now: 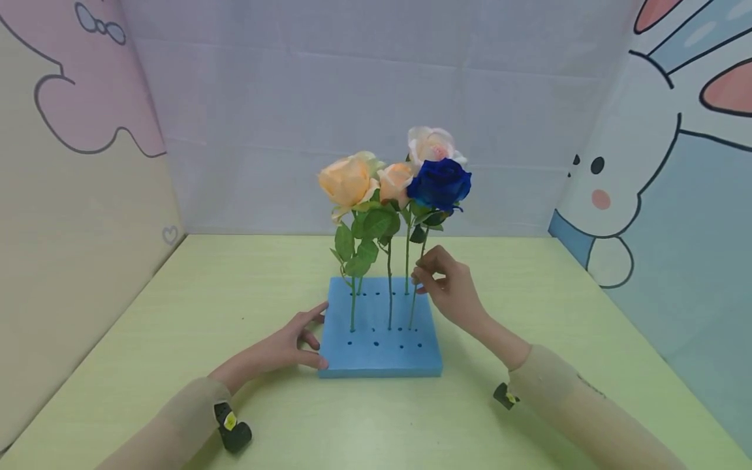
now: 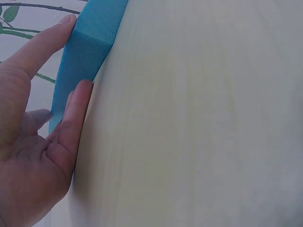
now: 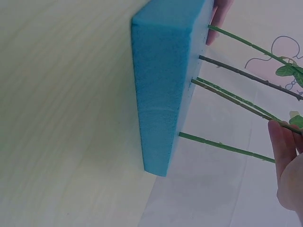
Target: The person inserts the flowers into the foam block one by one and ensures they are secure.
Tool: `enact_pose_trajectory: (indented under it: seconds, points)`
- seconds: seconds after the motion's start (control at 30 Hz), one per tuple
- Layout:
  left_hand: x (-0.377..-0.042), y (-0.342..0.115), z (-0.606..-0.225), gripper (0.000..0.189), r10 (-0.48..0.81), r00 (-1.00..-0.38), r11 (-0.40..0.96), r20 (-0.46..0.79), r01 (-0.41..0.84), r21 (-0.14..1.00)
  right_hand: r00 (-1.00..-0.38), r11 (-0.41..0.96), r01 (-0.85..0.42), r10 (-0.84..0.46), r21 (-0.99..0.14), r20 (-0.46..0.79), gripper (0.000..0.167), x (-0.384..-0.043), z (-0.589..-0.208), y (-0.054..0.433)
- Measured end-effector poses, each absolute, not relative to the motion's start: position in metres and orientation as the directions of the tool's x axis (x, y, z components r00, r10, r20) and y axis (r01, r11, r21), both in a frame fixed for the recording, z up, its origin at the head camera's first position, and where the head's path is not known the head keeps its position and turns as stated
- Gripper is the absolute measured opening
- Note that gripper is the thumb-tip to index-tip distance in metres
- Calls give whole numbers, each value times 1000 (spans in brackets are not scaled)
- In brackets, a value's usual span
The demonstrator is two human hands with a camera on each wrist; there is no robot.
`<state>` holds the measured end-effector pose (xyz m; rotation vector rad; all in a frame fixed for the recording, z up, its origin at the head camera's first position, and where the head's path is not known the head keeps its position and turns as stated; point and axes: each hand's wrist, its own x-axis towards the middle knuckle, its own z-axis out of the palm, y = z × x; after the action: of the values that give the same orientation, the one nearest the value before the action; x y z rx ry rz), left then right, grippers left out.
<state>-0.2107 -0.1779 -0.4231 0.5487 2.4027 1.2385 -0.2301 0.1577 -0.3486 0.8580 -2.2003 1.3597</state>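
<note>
My right hand [image 1: 454, 287] pinches the thin stem of a blue rose [image 1: 440, 185] between thumb and fingers. The lower end of that stem meets a blue foam block [image 1: 380, 359] at one of its holes. Spread along the block's left edge, the fingers of my left hand [image 1: 284, 343] touch its side. Also upright in the block are a large peach rose [image 1: 348, 183], a smaller peach rose [image 1: 395, 181] and a pale pink rose [image 1: 431, 145]. Behind the large peach rose, another pale bloom is partly hidden. In the right wrist view, several stems enter the foam block [image 3: 163, 75].
Rows of small holes dot the block's top, several around the stems. The block lies on a pale yellow-green table [image 1: 247, 281]. A lilac cloth [image 1: 264, 130] hangs behind, with cartoon-printed panels at both sides. Each sleeve carries a small dark device at the wrist.
</note>
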Motion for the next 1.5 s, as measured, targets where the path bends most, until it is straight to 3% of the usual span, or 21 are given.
enact_pose_trajectory:
  seconds: [1.1,1.5]
  points:
    - [-213,-179,-421,112,531,-836,513,-139,187,838,-763,287,-647,-243,-707,599,7,-225,-350,156]
    - [-211,-179,-423,111,527,-839,518,-139,187,835,-794,378,-606,-243,-699,557,13,-223,-349,161]
